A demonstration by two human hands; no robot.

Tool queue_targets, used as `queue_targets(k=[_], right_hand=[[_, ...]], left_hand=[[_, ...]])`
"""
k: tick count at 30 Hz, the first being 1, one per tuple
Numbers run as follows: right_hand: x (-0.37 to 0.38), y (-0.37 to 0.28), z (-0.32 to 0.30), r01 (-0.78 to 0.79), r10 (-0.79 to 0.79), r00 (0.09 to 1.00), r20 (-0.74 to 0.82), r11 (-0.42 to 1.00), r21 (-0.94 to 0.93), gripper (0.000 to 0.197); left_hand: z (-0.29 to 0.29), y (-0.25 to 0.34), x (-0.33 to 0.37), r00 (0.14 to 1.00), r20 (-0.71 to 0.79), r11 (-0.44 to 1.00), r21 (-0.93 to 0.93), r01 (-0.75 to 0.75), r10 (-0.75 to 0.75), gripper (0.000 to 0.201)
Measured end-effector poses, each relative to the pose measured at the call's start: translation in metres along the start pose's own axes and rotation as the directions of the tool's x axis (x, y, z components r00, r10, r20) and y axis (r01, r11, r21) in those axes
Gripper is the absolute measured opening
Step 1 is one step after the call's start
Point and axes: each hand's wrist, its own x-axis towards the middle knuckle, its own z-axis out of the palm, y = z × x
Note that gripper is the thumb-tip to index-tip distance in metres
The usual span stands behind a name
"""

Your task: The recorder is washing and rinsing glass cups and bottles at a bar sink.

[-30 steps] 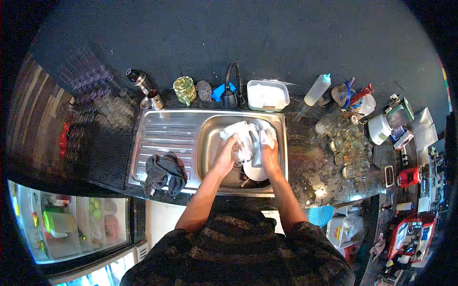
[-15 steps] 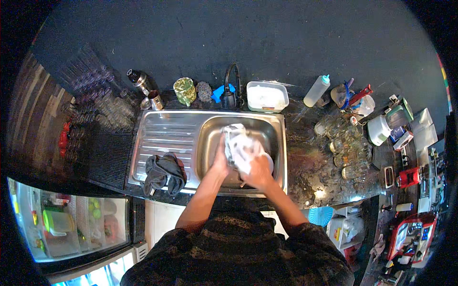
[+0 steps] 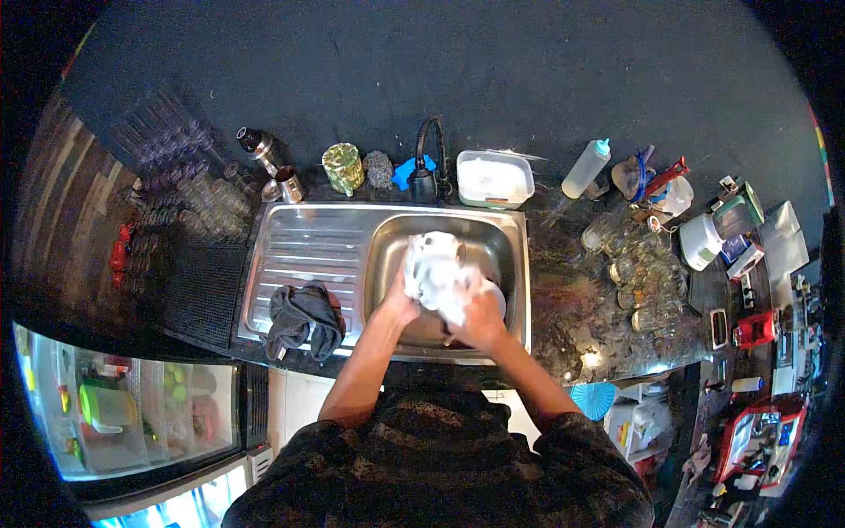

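Over the basin of the steel sink (image 3: 378, 255), my two hands meet around a glass (image 3: 431, 246) thickly covered in white foam. My left hand (image 3: 401, 301) is closed on its left side. On its right side, my right hand (image 3: 481, 315) is closed and slightly smeared by motion, pressed against a foamy white lump. Suds hide what that lump is. A pale round dish (image 3: 500, 302) shows partly in the basin behind my right hand. The black faucet (image 3: 424, 180) stands just beyond the basin.
A dark cloth (image 3: 304, 321) lies on the ribbed drainboard. Behind the sink stand a camouflage-patterned mug (image 3: 343, 169), a scouring pad (image 3: 379, 170), a blue cloth (image 3: 414, 171) and a white tub (image 3: 495, 179). Glassware (image 3: 638, 277) crowds the right counter; more glasses (image 3: 216, 202) stand left.
My right hand has shifted slightly against the foamy glass, and the suds now cover more of it. My left hand keeps its hold, moving a little left.
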Motion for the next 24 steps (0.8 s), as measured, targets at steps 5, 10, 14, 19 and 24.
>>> queue_targets(k=[5, 10, 14, 19, 24], right_hand=[[0.021, 0.002, -0.005, -0.002, 0.151, 0.911, -0.384, 0.932, 0.362, 0.051], [0.003, -0.002, 0.007, 0.209, -0.206, 0.977, -0.049, 0.976, 0.061, 0.036], [0.009, 0.000, 0.006, 0.112, -0.048, 0.936, -0.348, 0.980, 0.166, 0.033], [0.020, 0.005, -0.005, 0.099, -0.073, 0.968, -0.241, 0.990, 0.097, 0.059], [0.023, 0.006, 0.002, -0.036, 0.396, 0.868, -0.301, 0.653, 0.756, 0.056]], left_hand=[[0.008, -0.024, 0.002, 0.996, 0.009, 0.995, -0.031, -0.093, 0.094, 0.051], [-0.013, -0.003, 0.008, 0.990, 0.129, 0.998, -0.016, -0.057, 0.059, 0.055], [-0.008, 0.000, -0.001, 0.999, 0.029, 0.997, 0.074, 0.015, -0.018, 0.050], [0.012, 0.010, -0.014, 0.998, -0.064, 0.979, 0.201, 0.018, -0.006, 0.044], [0.017, 0.013, -0.020, 0.985, -0.136, 0.990, 0.078, 0.116, -0.104, 0.045]])
